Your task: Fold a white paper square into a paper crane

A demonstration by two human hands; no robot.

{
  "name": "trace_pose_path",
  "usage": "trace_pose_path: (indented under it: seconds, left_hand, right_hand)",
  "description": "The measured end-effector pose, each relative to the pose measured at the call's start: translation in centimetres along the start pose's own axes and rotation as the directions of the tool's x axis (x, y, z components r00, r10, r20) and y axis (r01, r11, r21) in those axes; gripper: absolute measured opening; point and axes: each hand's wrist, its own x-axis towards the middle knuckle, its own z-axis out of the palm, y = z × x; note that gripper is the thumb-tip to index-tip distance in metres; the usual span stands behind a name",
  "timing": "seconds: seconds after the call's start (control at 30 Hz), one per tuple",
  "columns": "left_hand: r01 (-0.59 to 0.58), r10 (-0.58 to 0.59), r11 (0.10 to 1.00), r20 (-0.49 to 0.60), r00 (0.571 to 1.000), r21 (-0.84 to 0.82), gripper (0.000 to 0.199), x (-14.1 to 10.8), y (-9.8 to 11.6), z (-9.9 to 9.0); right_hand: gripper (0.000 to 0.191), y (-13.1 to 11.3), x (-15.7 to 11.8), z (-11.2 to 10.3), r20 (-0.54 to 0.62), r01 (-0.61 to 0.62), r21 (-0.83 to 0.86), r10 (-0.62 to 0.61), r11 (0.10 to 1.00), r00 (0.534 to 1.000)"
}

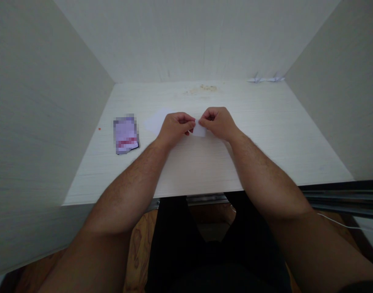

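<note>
Room right of right hand; pixelated object, perhaps flat, blocks left.

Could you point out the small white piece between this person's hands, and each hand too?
Small white piece (199,130), head view: its lower part.
Left hand (172,126), head view: back of the hand.
Right hand (221,121), head view: back of the hand.
</note>
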Motion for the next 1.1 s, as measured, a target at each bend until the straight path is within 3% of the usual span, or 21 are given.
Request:
trace_pose_path:
  seconds: [1.1]
  left_hand:
    - [0.006, -0.005, 0.999, -0.028, 1.000, 0.041, 0.003, -0.22, 0.52, 0.21]
  right_hand:
    - [0.013, -0.11, 0.08, 0.10, -0.016, 0.022, -0.028, -0.023, 0.999, 1.000]
